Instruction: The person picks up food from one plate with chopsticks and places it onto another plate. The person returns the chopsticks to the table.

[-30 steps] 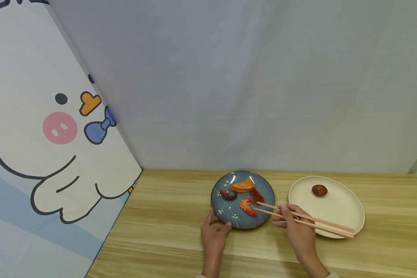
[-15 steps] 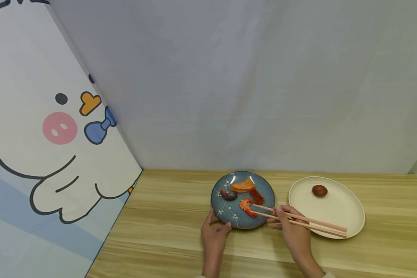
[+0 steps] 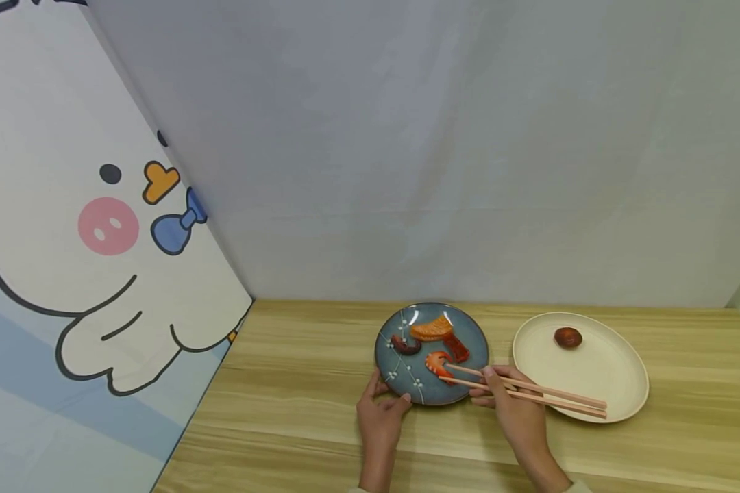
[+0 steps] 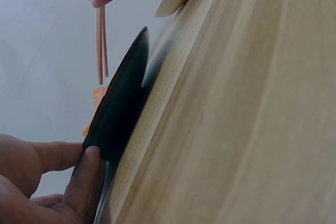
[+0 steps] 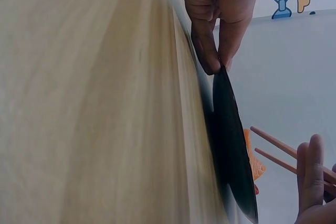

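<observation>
My left hand (image 3: 381, 418) holds the near left rim of a round blue plate (image 3: 428, 395) with white blossoms; in the left wrist view, thumb and fingers pinch that rim (image 4: 118, 103). Pinkish wooden chopsticks (image 3: 567, 396) are in my right hand (image 3: 518, 407). Their tips, slightly apart, are at the right side of an orange shrimp (image 3: 433, 363) on the blue plate. Around the shrimp lie an orange striped slice (image 3: 432, 329), a dark red piece (image 3: 456, 348) and a curved dark reddish-brown piece (image 3: 405, 344).
To the right, a cream oval plate (image 3: 592, 376) bears a brown, date-like oval (image 3: 568, 337). Both plates stand on a wood-grain table (image 3: 296, 383). A grey cloth wall (image 3: 407, 171) rises behind, and a cartoon-printed panel (image 3: 49, 205) stands at left.
My right hand has moved left with the chopsticks, bringing their tips from the shrimp's right end onto its right side. The left hand and blue plate have stayed put.
</observation>
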The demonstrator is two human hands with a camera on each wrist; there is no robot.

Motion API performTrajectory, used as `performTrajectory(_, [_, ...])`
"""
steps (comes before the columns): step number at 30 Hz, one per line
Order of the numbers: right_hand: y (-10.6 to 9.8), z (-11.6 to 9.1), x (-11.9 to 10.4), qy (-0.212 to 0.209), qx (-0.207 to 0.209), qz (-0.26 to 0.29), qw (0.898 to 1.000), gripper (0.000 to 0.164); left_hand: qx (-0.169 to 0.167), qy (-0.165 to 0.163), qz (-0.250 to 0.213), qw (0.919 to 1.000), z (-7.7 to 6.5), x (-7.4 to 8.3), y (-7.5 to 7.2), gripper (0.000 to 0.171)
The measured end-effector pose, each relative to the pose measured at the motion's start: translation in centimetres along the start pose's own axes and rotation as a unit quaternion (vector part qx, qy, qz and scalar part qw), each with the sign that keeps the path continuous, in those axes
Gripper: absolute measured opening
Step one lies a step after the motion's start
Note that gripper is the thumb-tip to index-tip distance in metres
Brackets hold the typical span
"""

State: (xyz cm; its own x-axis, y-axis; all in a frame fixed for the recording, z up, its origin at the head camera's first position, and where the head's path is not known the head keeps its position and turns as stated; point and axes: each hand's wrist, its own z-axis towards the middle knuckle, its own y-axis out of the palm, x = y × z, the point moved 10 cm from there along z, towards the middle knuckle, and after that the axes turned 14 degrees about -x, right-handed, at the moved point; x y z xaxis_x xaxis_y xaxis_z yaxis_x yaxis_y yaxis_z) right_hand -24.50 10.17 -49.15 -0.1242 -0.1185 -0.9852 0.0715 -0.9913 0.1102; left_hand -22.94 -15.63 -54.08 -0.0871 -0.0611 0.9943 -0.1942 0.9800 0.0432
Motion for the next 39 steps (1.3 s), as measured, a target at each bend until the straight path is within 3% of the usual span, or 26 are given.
performTrajectory(18, [0.7, 0.2, 0.4, 0.005, -0.008, 0.007, 1.000, 0.027, -0.007, -0.008, -0.008, 0.9999, 0.0, 0.2, 0.1, 0.081])
performTrajectory(31, [1.0, 0.5, 1.1, 0.011, -0.011, 0.010, 1.000, 0.026, 0.002, -0.015, -0.001, 0.9999, 0.3, -0.6, 0.0, 0.081])
performTrajectory(39, [1.3, 1.0, 1.4, 0.013, -0.022, -0.023, 0.999, 0.024, 0.002, -0.009, 0.000, 1.0000, 0.4, -0.7, 0.2, 0.081])
